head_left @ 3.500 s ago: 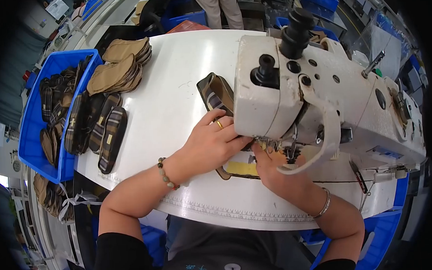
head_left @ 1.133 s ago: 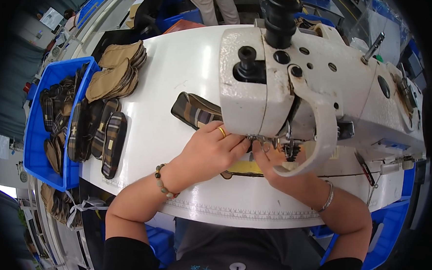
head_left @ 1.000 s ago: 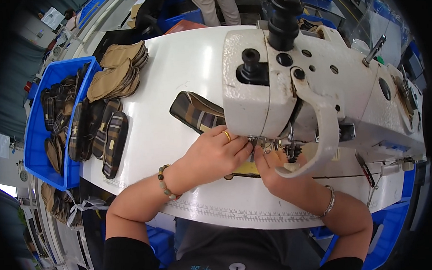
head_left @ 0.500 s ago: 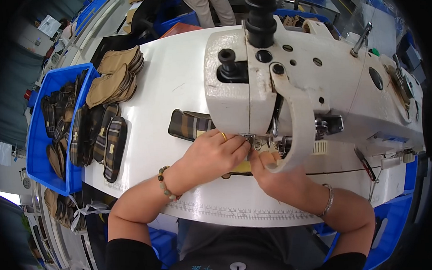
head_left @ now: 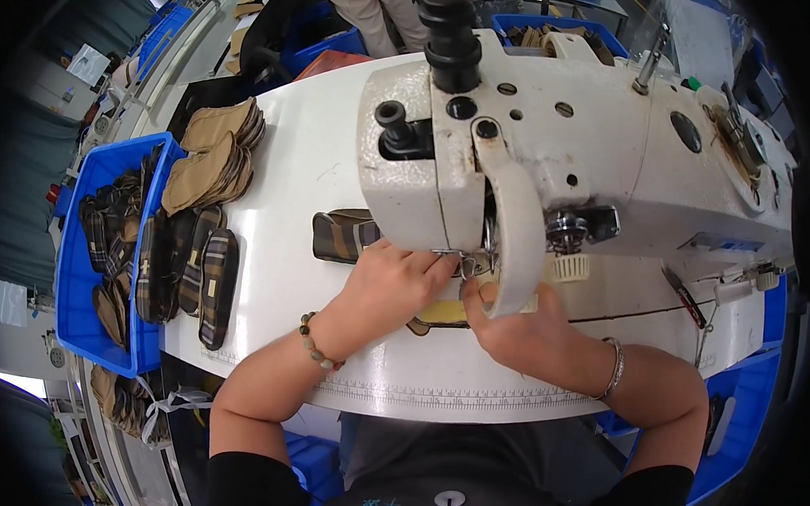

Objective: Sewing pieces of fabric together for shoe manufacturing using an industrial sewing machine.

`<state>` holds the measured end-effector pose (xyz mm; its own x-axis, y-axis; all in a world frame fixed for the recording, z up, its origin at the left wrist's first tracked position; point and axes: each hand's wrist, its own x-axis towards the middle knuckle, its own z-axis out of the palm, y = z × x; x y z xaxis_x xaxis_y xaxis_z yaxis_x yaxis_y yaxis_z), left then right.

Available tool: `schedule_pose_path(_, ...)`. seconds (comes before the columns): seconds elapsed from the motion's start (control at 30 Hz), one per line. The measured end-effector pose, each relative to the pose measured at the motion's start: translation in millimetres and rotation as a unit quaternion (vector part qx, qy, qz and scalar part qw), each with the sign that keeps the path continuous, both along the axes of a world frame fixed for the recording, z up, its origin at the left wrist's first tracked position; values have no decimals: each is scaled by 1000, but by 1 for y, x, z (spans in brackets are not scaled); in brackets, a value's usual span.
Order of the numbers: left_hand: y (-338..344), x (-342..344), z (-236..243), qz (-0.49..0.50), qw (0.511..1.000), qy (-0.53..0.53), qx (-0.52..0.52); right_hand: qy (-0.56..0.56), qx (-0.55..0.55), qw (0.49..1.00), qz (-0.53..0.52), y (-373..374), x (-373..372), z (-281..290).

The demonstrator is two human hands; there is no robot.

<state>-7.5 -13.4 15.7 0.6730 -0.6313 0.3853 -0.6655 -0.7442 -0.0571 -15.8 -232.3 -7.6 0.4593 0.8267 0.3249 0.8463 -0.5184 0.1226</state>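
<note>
Fingers point(head_left: 435, 272) over white table point(head_left: 291, 167); blue bins point(head_left: 103, 349) around

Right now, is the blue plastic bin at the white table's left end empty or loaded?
Loaded: plaid shoe uppers lie inside the blue plastic bin, visible through its open top. Fill depth: cannot tell.

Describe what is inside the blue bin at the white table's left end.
The blue bin holds a loose pile of dark plaid fabric pieces, with brown surfaces showing on some. Lower layers and the bin's floor are hidden beneath them.
</note>
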Motion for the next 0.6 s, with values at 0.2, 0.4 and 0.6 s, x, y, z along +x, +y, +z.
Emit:
schedule_pose_path(0.2, 2, 0, -1, -8, 1000, 8, 1, -21, 5, 1000, -16, 1, 1, 0)
schedule_pose_path(0.4, 19, -10, 0, -6, 1000, -29, -3, -32, -3, 999, -12, 4, 2, 3)
schedule_pose_path(0.6, 24, -55, 16, -57, 990, -121, -43, 196, 87, 975, -63, -5, 5, 28)
